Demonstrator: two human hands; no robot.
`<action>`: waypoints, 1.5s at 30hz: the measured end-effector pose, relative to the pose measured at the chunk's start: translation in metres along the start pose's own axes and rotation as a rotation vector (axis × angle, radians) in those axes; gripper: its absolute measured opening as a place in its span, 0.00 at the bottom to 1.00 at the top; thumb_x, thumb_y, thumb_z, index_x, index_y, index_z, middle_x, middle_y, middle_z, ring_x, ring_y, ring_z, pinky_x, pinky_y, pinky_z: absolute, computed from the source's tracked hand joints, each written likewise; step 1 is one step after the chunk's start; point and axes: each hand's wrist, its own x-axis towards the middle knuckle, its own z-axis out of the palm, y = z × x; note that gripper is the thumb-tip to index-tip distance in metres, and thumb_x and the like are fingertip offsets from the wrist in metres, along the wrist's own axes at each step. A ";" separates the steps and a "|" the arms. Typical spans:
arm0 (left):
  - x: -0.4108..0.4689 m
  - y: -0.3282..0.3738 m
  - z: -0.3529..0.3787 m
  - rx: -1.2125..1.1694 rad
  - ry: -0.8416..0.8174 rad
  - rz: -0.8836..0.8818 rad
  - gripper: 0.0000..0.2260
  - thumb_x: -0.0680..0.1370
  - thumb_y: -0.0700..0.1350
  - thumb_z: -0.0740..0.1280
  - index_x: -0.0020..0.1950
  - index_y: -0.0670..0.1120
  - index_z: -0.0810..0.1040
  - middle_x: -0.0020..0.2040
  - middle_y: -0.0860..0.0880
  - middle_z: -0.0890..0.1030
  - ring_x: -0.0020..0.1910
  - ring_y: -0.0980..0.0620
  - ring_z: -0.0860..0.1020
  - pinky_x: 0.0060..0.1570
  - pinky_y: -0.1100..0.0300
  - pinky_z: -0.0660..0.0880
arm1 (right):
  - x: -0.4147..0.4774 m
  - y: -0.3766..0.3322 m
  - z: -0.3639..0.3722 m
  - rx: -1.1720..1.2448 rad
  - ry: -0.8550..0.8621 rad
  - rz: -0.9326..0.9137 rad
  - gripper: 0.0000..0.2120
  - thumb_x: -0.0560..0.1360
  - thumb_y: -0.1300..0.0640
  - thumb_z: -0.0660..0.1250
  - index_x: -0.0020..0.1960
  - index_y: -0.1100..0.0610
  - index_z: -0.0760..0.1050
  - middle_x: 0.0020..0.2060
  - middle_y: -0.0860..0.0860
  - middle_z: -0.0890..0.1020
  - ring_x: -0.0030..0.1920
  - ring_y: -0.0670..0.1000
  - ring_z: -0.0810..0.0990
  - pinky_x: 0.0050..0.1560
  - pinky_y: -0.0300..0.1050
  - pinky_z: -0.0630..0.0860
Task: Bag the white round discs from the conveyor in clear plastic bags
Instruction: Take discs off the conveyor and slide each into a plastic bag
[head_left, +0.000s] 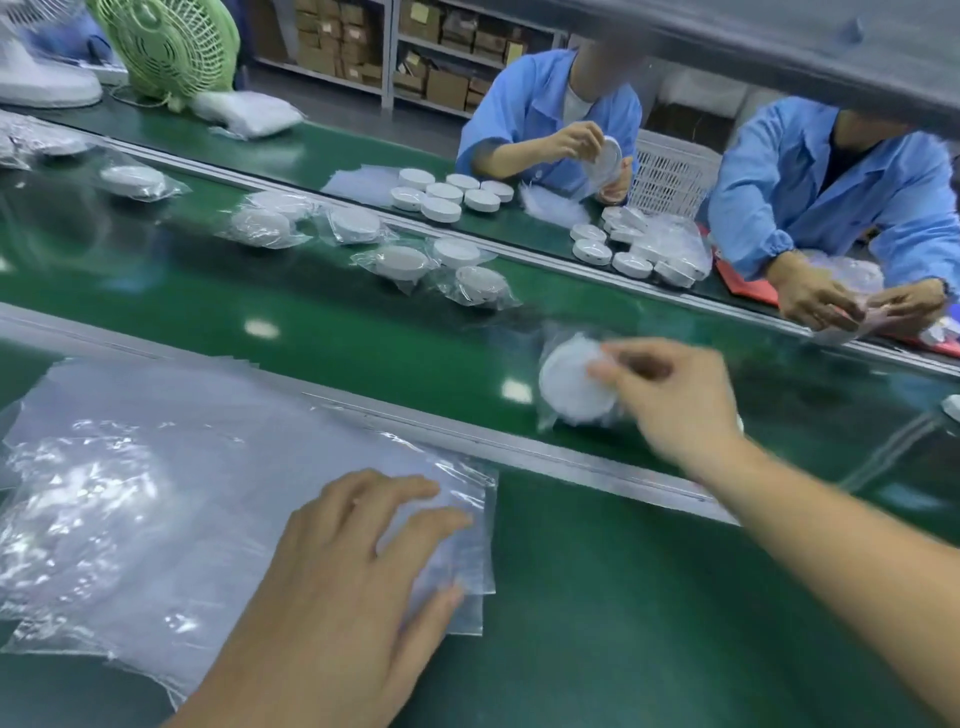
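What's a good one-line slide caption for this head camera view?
Left hand flat on a stack of clear bags while the right hand reaches for a bagged white disc on the green conveyor.

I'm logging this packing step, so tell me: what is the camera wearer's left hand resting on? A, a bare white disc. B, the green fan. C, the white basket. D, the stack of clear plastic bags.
D: the left hand lies with its fingers spread on the stack of clear plastic bags on the near side of the conveyor.
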 end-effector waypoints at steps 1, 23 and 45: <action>0.001 0.001 0.002 0.037 -0.079 0.018 0.20 0.73 0.62 0.63 0.62 0.58 0.78 0.61 0.53 0.79 0.56 0.46 0.78 0.48 0.47 0.78 | 0.033 0.011 -0.006 -0.098 0.071 -0.010 0.11 0.73 0.56 0.79 0.51 0.43 0.86 0.40 0.36 0.85 0.38 0.31 0.81 0.41 0.22 0.72; -0.002 0.013 0.001 -0.169 -0.234 0.135 0.04 0.67 0.56 0.69 0.33 0.61 0.83 0.39 0.68 0.79 0.45 0.64 0.72 0.44 0.66 0.69 | 0.000 0.093 -0.070 -0.533 0.064 0.236 0.16 0.79 0.36 0.61 0.53 0.47 0.76 0.57 0.50 0.79 0.50 0.54 0.76 0.50 0.50 0.69; -0.009 0.052 -0.013 -0.851 -0.017 -0.345 0.27 0.64 0.60 0.79 0.62 0.68 0.77 0.54 0.65 0.83 0.50 0.63 0.83 0.43 0.67 0.80 | -0.168 -0.038 0.020 0.666 -0.202 -0.032 0.20 0.63 0.41 0.84 0.52 0.44 0.88 0.64 0.48 0.84 0.69 0.56 0.79 0.59 0.52 0.81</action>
